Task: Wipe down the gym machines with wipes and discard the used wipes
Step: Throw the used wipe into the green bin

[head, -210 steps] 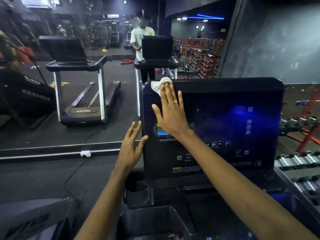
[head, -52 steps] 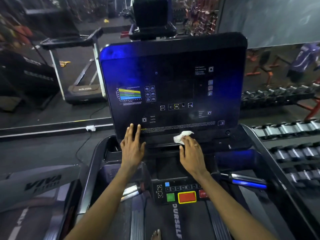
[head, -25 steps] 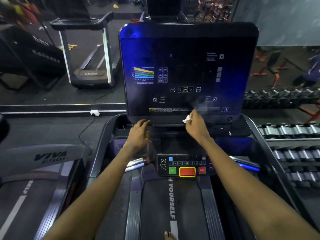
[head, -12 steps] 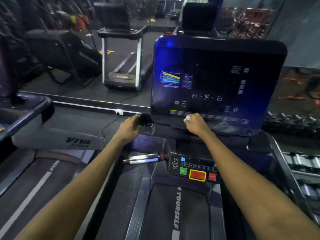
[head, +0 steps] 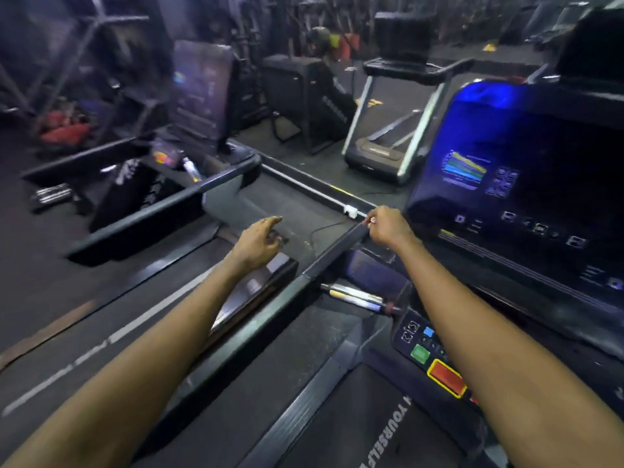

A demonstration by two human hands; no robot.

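Along the handrail [head: 334, 251] climbing from lower centre, the right hand [head: 388, 228] is pinching the mostly hidden wipe [head: 373, 220] onto its far end mid-frame, probably needing firm, full-length strokes, while the left hand [head: 260, 239] is hovering loosely curled, empty.

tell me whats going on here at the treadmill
A person on a treadmill is cleaning it by hand. The right hand grips a white wipe, of which only a small bit shows, at the top end of the left side rail, just left of the lit console screen. The left hand is loosely curled and holds nothing, out toward the neighbouring treadmill. The picture is blurred, so exact contact is hard to tell.
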